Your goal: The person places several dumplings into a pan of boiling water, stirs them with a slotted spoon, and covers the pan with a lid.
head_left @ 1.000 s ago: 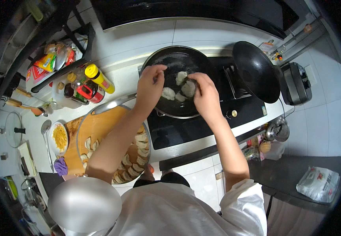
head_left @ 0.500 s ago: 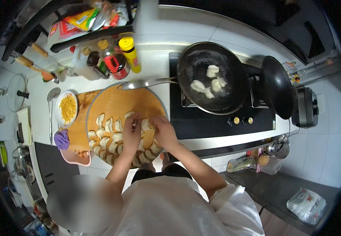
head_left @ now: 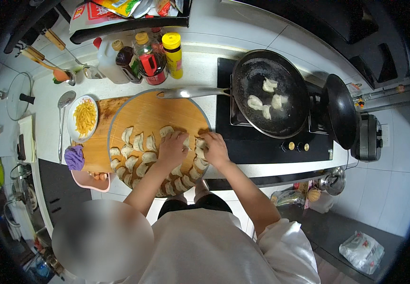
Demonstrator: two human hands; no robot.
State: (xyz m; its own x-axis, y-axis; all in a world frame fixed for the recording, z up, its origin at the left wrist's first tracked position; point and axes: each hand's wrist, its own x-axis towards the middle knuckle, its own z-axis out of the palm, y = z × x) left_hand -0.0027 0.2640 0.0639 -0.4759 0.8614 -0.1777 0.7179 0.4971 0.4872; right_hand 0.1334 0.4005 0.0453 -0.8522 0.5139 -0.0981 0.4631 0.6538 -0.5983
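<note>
Many folded dumplings lie in rows on a round wooden board with a grey rim. Over its right part, my left hand has its fingertips closed on a dumpling. Just to the right, my right hand pinches another dumpling by the board's right edge. The undersides of both hands and part of each dumpling are hidden. Beyond the board, several dumplings sit apart in a black frying pan on the stove.
The pan's metal handle reaches over the board. A second dark pan stands tilted at the right. At the left are a plate of yellow strips, a purple cloth and a pink bin. Bottles line the back wall.
The whole view has shifted, so the board and pan appear farther right. The dumpling that stood between my hands is now at my left fingertips; my right fingers have come down on one at the edge.
</note>
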